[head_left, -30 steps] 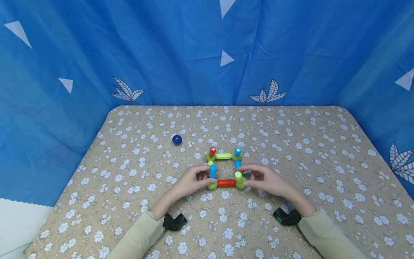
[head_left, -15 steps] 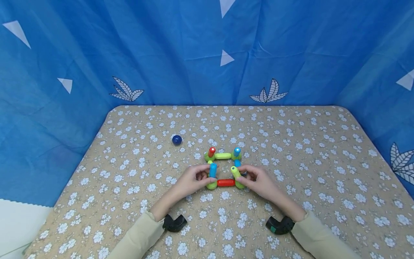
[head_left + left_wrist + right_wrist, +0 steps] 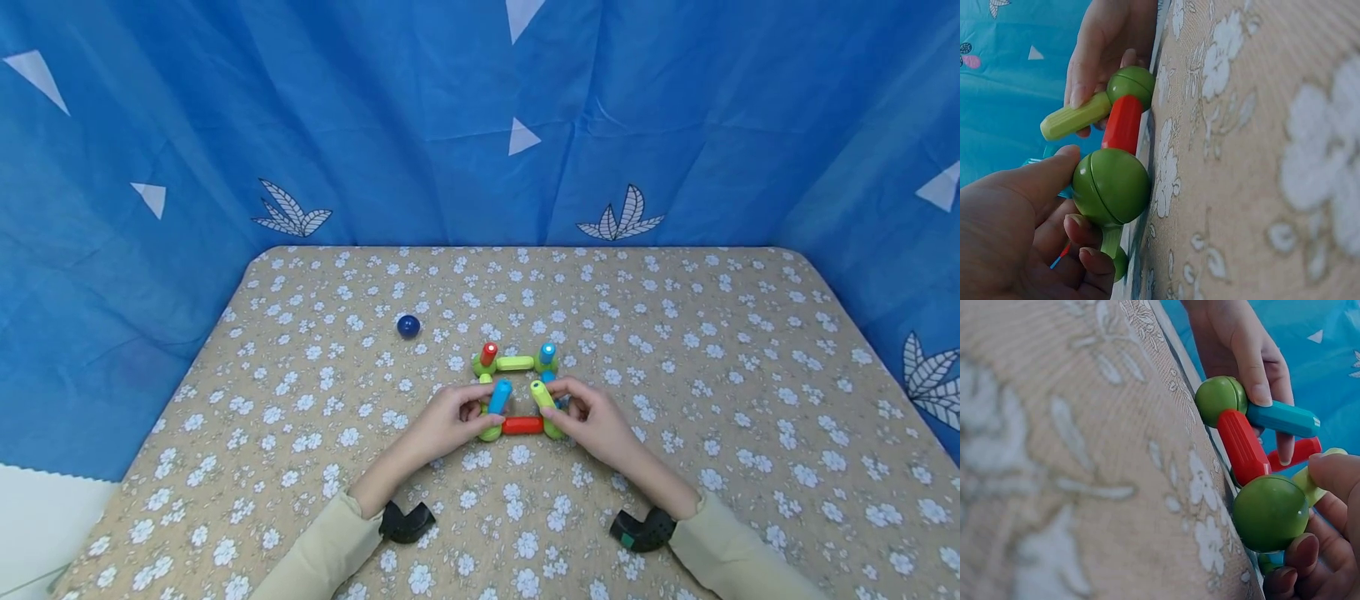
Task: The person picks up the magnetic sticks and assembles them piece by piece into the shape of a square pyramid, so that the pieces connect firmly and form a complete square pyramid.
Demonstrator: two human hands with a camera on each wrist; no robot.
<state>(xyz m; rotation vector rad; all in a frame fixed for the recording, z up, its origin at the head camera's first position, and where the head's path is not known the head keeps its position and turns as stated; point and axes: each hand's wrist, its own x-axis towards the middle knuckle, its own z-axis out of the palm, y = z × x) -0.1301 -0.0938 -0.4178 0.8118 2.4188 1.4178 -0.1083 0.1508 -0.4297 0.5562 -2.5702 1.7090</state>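
Note:
A square frame of rods and green balls lies on the table, most likely a magnetic building set. My left hand (image 3: pixel 448 421) pinches the blue rod (image 3: pixel 498 396) on the near left green ball (image 3: pixel 1111 187). That rod leans inward, to the right. The yellow-green rod (image 3: pixel 542 395) on the near right ball (image 3: pixel 1270 512) is pinched by my right hand (image 3: pixel 596 423) and tilts left towards it. A red rod (image 3: pixel 522 426) joins these two balls. At the far corners stand a red rod (image 3: pixel 489 354) and a second blue rod (image 3: pixel 547 353), with a yellow-green bar (image 3: pixel 515 363) between them.
A loose dark blue ball (image 3: pixel 408 326) lies on the table beyond the frame to the left. The tabletop (image 3: pixel 712 333) has a flowered cover. Blue curtains (image 3: pixel 450 125) hang behind it and at both sides.
My right hand has moved left and taken hold of the yellow-green rod, which has gone from upright to leaning inward. The blue rod in my left hand has tilted right.

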